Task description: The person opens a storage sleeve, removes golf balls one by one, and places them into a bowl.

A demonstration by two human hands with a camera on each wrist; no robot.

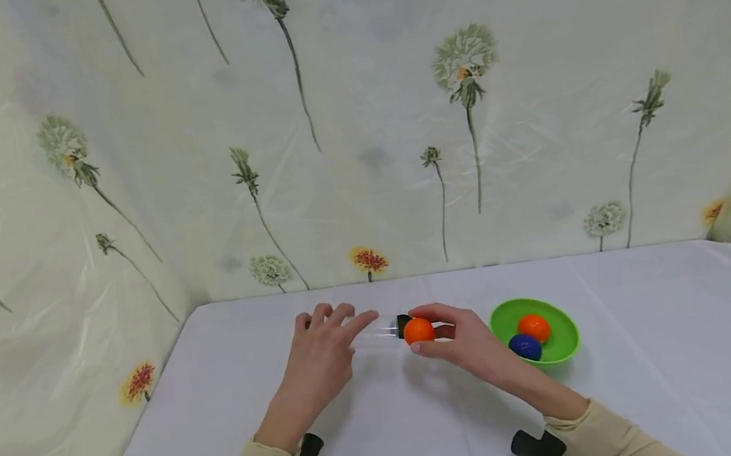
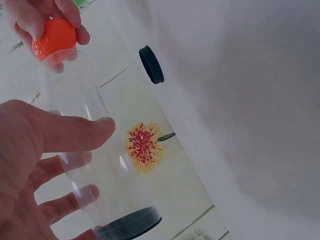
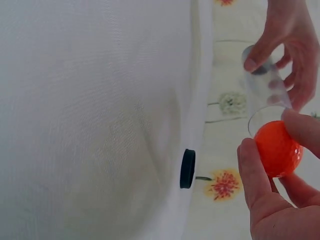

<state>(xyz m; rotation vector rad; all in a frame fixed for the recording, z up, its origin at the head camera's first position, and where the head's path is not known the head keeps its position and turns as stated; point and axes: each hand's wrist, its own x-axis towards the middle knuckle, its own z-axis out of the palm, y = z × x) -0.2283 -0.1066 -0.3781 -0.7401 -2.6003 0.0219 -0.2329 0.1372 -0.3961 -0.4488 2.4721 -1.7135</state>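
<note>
A clear plastic tube (image 2: pixel 82 100) lies in the grip of my left hand (image 1: pixel 317 357), the thumb on one side and the fingers round the other. A black cap (image 2: pixel 131 224) closes its far end. My right hand (image 1: pixel 471 342) pinches an orange golf ball (image 1: pixel 419 331) between thumb and fingertips. In the right wrist view the ball (image 3: pixel 278 149) is right at the tube's open rim (image 3: pixel 255 120). A loose black lid (image 3: pixel 187 169) rests on the table, partly behind the orange ball in the head view.
A green bowl (image 1: pixel 570 339) stands right of my right hand, holding another orange ball (image 1: pixel 534 328) and a blue ball (image 1: pixel 525 347). White cloth covers the table (image 1: pixel 675 355). A flower-printed sheet (image 1: pixel 375 100) hangs behind it and at the sides.
</note>
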